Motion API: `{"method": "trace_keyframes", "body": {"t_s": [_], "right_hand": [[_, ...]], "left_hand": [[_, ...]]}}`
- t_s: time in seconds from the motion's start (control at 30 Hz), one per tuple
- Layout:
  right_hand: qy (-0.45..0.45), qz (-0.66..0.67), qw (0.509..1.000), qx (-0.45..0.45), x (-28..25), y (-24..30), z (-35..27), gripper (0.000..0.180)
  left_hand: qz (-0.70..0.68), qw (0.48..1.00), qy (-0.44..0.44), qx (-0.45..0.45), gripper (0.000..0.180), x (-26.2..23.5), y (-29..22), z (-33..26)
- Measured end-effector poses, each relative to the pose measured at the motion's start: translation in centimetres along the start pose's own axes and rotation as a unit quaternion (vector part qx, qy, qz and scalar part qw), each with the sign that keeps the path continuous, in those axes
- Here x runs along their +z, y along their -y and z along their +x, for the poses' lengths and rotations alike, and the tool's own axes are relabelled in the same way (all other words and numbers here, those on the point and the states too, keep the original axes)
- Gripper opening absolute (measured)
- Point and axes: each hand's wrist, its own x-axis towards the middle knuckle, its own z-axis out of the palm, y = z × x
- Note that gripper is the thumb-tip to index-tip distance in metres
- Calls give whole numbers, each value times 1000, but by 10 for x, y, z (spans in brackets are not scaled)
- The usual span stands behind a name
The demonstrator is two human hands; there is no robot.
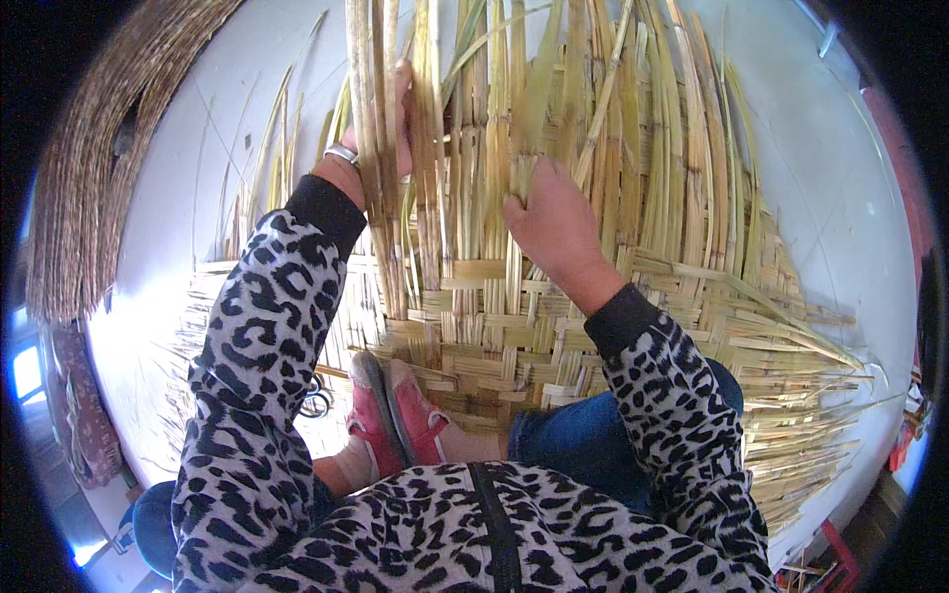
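Note:
My right hand is closed in a fist on a flat, yellow-green cane strip, which rises blurred above it. To its left, my left hand reaches in behind several raised cane strips, which hide most of its fingers. These strips stand up in front of the wrist and its metal band. Beneath both hands lies a partly woven cane mat, with a chequered weave near my feet. Long loose strips run from the weave to the far side.
My feet in red shoes press close to the mat's near edge, beside scissor-like loops. A pale floor sheet lies under the work. A brown bundle of stalks is at far left. Strip ends fan out at right.

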Motion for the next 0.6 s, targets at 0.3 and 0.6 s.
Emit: {"method": "trace_keyframes", "body": {"t_s": [0.3,0.6], "right_hand": [[-3,-13,999,-51,-14,21,-10,34],[169,211,962,-43,24,-11,11,41]], "left_hand": [[-93,960,256,-67,26,-10,0,-23],[174,963,202,35,35,0,-12,-41]]}}
